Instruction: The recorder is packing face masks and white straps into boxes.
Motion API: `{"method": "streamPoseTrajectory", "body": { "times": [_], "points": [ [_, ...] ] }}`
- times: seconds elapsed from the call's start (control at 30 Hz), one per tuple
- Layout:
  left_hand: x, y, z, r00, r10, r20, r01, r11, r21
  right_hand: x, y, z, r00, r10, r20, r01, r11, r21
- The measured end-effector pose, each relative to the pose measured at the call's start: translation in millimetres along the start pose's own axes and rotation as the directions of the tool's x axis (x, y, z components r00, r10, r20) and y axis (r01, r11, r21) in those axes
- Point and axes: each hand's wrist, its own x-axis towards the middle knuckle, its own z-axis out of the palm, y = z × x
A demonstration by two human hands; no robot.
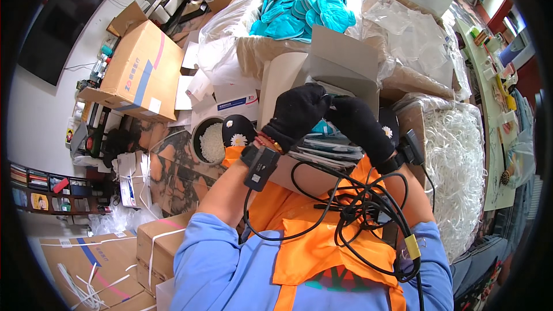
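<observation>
My left hand, in a black glove, meets my right hand, gloved the same way, above an open grey-white carton at my lap. The fingers of both hands are closed and pressed together at the tips. What they pinch, if anything, is too small and dark to make out. Below them the carton holds a row of flat, thin packets, standing on edge, with some teal showing among them. Part of the carton's inside is hidden behind the gloves.
Ahead stands a plastic-lined carton heaped with teal folded masks. White strips fill a box at the right. A tub of white pellets is left of my knee. Black cables hang in coils over my orange apron.
</observation>
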Motion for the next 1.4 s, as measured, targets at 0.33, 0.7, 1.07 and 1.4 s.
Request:
{"method": "streamPoseTrajectory", "body": {
  "times": [0.33, 0.7, 1.07, 1.4],
  "points": [
    [3, 0, 39, 0.977, -0.139, -0.16, 0.146, 0.989, 0.034, -15, -4, 16, 0.961, -0.183, -0.207, 0.058, 0.865, -0.498],
    [5, -50, 17, 0.993, 0.113, -0.031, -0.111, 0.992, 0.053, -26, 5, 2, 0.956, -0.047, -0.289, -0.018, 0.976, -0.218],
    [-4, -48, -9, 0.956, -0.15, 0.251, 0.241, 0.89, -0.387, -27, -21, -10, 0.973, -0.009, -0.229, -0.023, 0.99, -0.14],
    [-6, -65, -4, 0.898, 0.402, 0.179, -0.432, 0.884, 0.181, -19, -14, -3, 0.977, -0.086, -0.193, 0.07, 0.994, -0.088]
  ]
}}
